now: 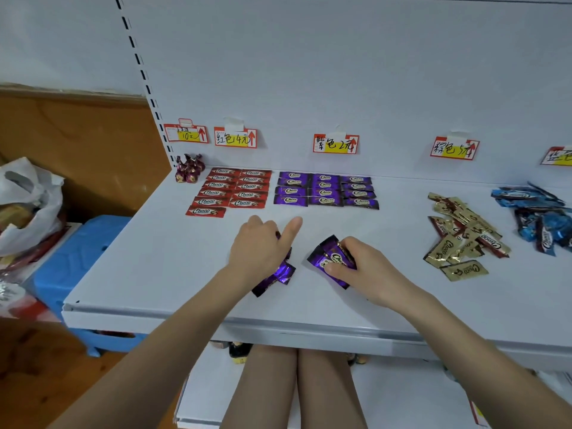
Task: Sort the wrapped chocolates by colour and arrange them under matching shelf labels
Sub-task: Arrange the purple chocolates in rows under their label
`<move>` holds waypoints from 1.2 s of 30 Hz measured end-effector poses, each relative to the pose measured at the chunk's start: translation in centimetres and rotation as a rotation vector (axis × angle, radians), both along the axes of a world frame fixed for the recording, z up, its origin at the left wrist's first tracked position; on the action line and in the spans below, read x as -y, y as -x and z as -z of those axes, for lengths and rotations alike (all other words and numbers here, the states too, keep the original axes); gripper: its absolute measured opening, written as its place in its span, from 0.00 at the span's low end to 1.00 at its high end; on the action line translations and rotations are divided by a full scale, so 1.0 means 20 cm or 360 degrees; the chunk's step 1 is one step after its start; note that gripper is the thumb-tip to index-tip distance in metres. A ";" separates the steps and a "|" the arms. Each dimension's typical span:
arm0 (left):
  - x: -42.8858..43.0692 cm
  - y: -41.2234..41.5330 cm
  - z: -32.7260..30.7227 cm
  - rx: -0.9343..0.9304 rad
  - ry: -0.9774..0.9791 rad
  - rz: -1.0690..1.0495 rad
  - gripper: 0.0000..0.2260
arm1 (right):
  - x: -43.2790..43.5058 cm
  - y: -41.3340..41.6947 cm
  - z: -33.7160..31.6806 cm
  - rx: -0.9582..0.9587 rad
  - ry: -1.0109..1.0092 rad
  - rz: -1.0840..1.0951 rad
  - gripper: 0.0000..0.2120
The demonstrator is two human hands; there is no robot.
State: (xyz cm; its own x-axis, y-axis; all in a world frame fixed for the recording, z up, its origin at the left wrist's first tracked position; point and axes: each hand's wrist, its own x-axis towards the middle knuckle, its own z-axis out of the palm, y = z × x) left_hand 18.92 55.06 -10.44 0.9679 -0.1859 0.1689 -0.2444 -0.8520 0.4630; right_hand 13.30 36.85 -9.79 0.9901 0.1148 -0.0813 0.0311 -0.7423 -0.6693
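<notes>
Under my left hand (257,246), the fingers (266,226) are curled down onto a few loose purple chocolates (277,274) on the shelf (154,267), one digit sticking out. Just right of them, my right hand (362,267) pinches a small purple stack (328,258). I judge we're finishing the purple step: next, both lots go forward beyond the fingers, laid flat against the purple rows (325,190) under the purple label (335,144).

Bare forearms (173,329), bare knees (269,385)
</notes>
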 end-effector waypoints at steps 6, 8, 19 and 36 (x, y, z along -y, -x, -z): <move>-0.17 -0.01 -0.07 -0.0391 -0.0519 0.0324 0.41 | 0.01 0.00 0.01 0.0024 -0.0083 0.0008 0.08; -0.17 0.01 -0.05 -0.0302 -0.0638 0.0356 0.37 | 0.00 0.00 0.01 0.0034 -0.0098 0.0004 0.08; -0.13 0.06 -0.01 -0.0411 -0.0317 0.0214 0.22 | 0.01 0.02 0.02 0.0124 -0.0256 0.0086 0.12; -0.10 0.12 -0.06 -0.0362 0.0114 0.0288 0.30 | 0.00 0.04 0.09 0.0288 -0.0508 0.0317 0.09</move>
